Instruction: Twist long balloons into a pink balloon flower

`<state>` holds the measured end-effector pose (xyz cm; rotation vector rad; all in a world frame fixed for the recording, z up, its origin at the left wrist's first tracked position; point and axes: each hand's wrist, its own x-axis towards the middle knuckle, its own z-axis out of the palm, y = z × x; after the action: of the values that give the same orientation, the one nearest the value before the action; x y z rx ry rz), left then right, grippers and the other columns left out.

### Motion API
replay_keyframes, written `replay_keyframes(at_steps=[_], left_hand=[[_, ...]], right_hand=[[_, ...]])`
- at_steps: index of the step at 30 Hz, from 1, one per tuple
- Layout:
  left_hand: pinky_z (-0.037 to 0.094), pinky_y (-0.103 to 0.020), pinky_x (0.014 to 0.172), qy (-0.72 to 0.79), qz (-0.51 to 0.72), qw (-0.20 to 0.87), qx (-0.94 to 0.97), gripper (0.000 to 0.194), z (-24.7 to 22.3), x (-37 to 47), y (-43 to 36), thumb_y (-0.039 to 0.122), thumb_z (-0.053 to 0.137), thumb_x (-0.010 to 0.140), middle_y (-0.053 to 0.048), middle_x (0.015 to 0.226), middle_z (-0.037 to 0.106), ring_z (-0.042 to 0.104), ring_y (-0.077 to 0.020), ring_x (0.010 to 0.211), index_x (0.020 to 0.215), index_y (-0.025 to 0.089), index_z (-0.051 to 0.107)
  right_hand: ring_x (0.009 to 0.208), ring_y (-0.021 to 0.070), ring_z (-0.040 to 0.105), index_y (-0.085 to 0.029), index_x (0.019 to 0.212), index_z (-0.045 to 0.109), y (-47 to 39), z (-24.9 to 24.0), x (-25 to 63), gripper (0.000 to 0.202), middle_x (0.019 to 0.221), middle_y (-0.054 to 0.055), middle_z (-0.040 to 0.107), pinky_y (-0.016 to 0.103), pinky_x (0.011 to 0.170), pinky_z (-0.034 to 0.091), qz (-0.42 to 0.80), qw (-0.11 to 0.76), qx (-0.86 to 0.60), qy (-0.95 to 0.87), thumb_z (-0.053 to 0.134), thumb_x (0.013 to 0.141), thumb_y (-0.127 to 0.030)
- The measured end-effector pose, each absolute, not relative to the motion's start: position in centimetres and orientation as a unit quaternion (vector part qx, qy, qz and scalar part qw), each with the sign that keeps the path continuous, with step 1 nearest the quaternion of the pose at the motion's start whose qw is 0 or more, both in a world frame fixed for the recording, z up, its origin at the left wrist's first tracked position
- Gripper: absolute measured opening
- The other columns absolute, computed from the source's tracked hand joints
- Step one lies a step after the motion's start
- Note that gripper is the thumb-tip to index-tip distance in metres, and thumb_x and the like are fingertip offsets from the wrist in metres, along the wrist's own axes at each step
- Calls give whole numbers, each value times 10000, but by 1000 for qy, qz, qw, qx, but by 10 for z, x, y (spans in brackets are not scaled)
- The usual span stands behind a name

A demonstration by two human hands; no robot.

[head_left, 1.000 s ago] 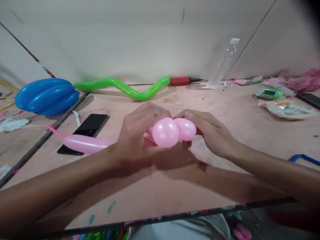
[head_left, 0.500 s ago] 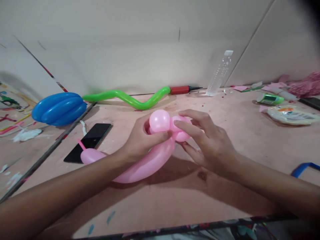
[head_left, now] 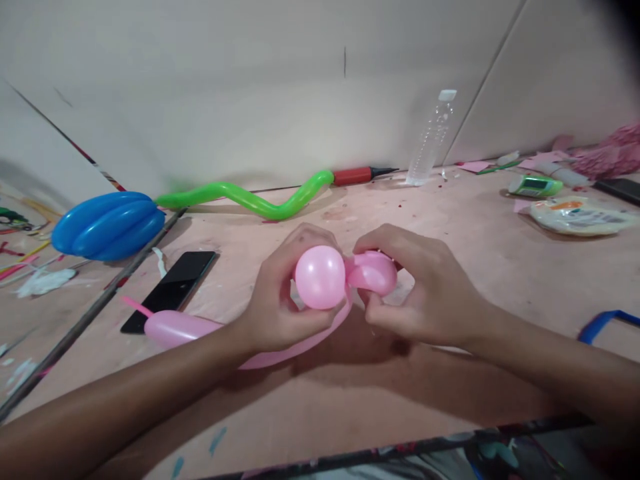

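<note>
A long pink modelling balloon [head_left: 321, 277] is held in both hands above the table, with round twisted bubbles at its near end. My left hand [head_left: 280, 293] curls around the large round bubble, its thumb below and fingers behind. My right hand [head_left: 425, 287] grips the smaller bubbles just right of the twist, thumb underneath and fingers over the top. From the twist the long uninflated-tipped body runs down and left, passing behind my left forearm. Its tail end rests over the corner of a black phone [head_left: 173, 290].
At the back lie a blue bundled balloon [head_left: 107, 227], a wavy green balloon [head_left: 245, 199] and a red hand pump [head_left: 353, 175]. A clear plastic bottle [head_left: 430, 143] stands by the wall. Rightward are a green-labelled tube [head_left: 535, 186], a plastic packet [head_left: 580, 217] and a blue strip [head_left: 600, 327].
Both hands have turned the bubbles and moved slightly lower. My right fingers have closed more tightly around the right bubbles. The large bubble now faces me, and the view has shifted a little.
</note>
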<state>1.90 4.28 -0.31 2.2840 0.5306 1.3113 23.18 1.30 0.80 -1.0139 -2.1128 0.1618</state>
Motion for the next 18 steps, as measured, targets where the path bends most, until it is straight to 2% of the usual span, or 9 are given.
replay_keyframes(at_steps=[4, 7, 9, 12, 14, 16, 18], left_hand=[[511, -423, 904, 164, 448, 182, 860, 506, -5, 17, 42, 123, 760, 630, -84, 1098, 616, 597, -265, 1047, 1112, 199, 626], [501, -420, 950, 161, 430, 172, 872, 562, -6, 16, 43, 103, 743, 600, -95, 1154, 588, 583, -270, 1095, 1140, 188, 613], [469, -432, 1022, 164, 406, 164, 884, 558, -4, 16, 44, 136, 743, 634, -107, 1214, 560, 548, -283, 1176, 1174, 186, 609], [397, -439, 1122, 196, 376, 152, 893, 525, -1, 15, 47, 146, 719, 706, -108, 1297, 527, 485, -284, 1289, 1217, 201, 607], [392, -428, 1126, 233, 385, 158, 879, 481, 1, 15, 50, 140, 716, 726, -98, 1301, 537, 496, -275, 1289, 1193, 204, 616], [452, -402, 1045, 283, 405, 192, 848, 427, 4, 16, 56, 183, 741, 725, -80, 1238, 585, 550, -268, 1210, 1138, 200, 632], [504, -352, 891, 358, 416, 261, 794, 354, 9, 20, 64, 244, 757, 722, -47, 1077, 642, 609, -241, 1040, 1054, 194, 643]], right_hand=[[669, 148, 589, -211, 860, 653, 13, 9, 231, 114, 758, -25, 670, 287, 598, 422, 166, 358, -448, -802, 666, 768, -277], [663, 149, 591, -210, 869, 660, 16, 7, 232, 128, 757, -26, 677, 284, 592, 418, 198, 352, -449, -797, 666, 774, -296], [696, 168, 606, -211, 900, 653, 18, 3, 234, 175, 794, -16, 685, 304, 626, 442, 182, 348, -437, -809, 686, 756, -306], [845, 240, 654, -204, 1063, 628, 21, -4, 237, 321, 981, 52, 707, 377, 720, 504, 107, 355, -423, -827, 684, 772, -327], [1021, 292, 642, -180, 1196, 572, 22, -10, 239, 425, 1153, 126, 675, 439, 828, 527, 5, 403, -389, -829, 672, 802, -302], [1136, 292, 597, -174, 1229, 555, 21, -15, 238, 405, 1225, 144, 652, 464, 939, 508, -134, 442, -297, -836, 655, 843, -242], [1198, 253, 568, -210, 1219, 596, 18, -18, 232, 321, 1262, 79, 667, 449, 1021, 477, -240, 388, -177, -872, 611, 900, -190]])
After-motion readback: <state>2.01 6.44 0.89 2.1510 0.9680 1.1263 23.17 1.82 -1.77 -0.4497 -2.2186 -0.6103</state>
